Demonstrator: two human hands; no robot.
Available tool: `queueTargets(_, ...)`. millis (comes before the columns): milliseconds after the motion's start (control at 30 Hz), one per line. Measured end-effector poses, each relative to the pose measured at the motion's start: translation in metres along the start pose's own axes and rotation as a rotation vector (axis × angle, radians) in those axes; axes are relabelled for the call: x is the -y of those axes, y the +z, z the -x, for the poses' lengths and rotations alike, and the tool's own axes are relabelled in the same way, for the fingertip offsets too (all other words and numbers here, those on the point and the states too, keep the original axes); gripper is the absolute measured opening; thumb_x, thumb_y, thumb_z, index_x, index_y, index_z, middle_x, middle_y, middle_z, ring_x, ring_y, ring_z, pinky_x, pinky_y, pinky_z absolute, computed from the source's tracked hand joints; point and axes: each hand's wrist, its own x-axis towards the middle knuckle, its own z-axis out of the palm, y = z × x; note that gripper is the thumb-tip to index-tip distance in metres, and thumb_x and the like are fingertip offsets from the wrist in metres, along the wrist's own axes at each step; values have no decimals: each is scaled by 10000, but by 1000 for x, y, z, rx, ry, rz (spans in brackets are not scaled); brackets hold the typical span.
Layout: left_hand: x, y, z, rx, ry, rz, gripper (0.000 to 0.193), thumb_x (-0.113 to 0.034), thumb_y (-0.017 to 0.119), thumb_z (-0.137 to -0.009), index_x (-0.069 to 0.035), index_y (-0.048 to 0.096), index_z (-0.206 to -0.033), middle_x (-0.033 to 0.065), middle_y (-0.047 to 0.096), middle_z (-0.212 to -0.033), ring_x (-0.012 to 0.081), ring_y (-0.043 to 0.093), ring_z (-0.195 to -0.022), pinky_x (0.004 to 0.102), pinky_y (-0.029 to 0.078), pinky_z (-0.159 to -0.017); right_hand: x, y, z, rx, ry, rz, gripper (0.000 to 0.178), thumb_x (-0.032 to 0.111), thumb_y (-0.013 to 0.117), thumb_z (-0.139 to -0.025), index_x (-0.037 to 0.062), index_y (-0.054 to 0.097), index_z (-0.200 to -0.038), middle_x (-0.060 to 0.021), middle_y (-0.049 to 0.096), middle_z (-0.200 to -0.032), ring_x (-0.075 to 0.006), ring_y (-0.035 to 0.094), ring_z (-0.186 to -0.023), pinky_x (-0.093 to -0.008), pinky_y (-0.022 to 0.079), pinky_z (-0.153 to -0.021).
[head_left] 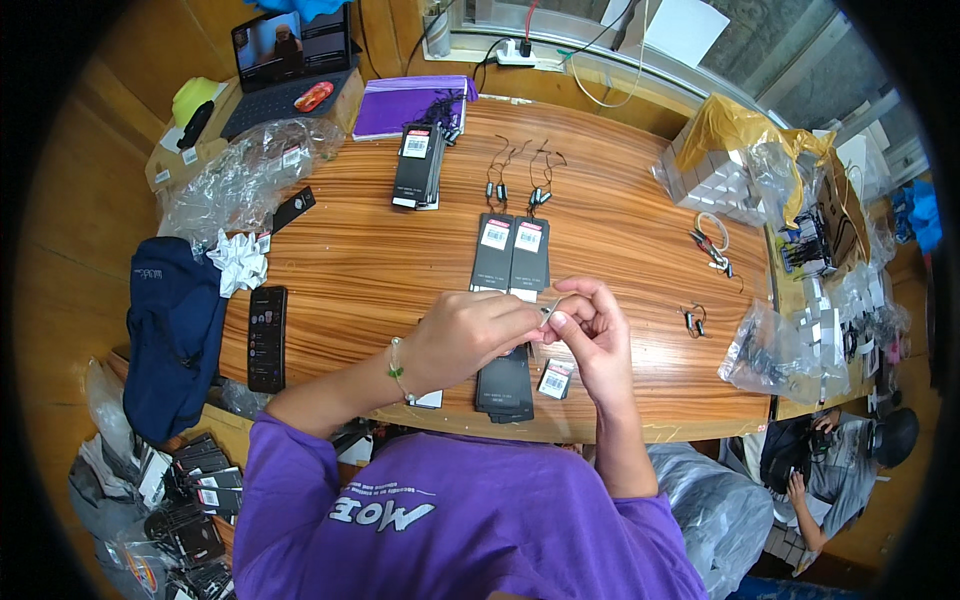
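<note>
My left hand (470,335) and my right hand (595,335) meet over the near middle of the table. Both are closed, pinching a small pale strip (547,314) between their fingertips; its exact kind is too small to tell. Just beyond them lie two rows of black hang tags, a left one (491,262) and a right one (529,262), with white stickers and dark strings (540,195) stretched away from me. Below my hands sits a stack of black tags (504,392), partly covered by my left hand. A small pile of white-and-red stickers (555,380) is beside it, near my right wrist.
Another stack of black tags (418,170) stands farther back, before a purple pouch (380,108). A phone (267,340) and navy bag (175,330) lie left. Snips (710,245), loose strings (694,320) and plastic bags (775,350) are right. Another person (835,475) sits lower right.
</note>
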Motion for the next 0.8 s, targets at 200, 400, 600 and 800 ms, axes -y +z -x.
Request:
queueTargets(200,0,0,-4,-116,246,-344,167,-109,630,-620,-78,639,-783,0,606,-796,148,596,-744,255,482,-558,-2,-11,-1,69,58,-2,85,46,522,-873,-12,531,-933,-52,585,-784,-112,567,-752,-228,449,-728)
queueTargets(400,0,3,-6,-120,295,-377,158,-132,612,-618,-93,643,-768,-13,598,-795,150,577,-774,269,468,-600,-6,-13,2,56,94,37,44,45,538,-855,12,508,-854,-55,523,-914,-94,501,-842,-226,423,-746)
queueTargets(600,1,7,-8,-123,291,-351,137,-136,610,-642,-112,655,-769,-17,583,-774,145,541,-750,285,418,-598,-7,-11,-4,-106,-134,-182,90,152,492,-892,69,469,-868,-65,483,-975,-127,456,-902,-268,376,-818)
queueTargets(800,12,12,-4,-105,-84,-27,174,-89,693,-661,-121,660,-829,10,521,-704,141,539,-684,258,424,-561,16,-7,-16,161,-236,-670,143,221,453,-916,100,376,-917,-49,451,-657,-142,439,-557,-330,398,-648)
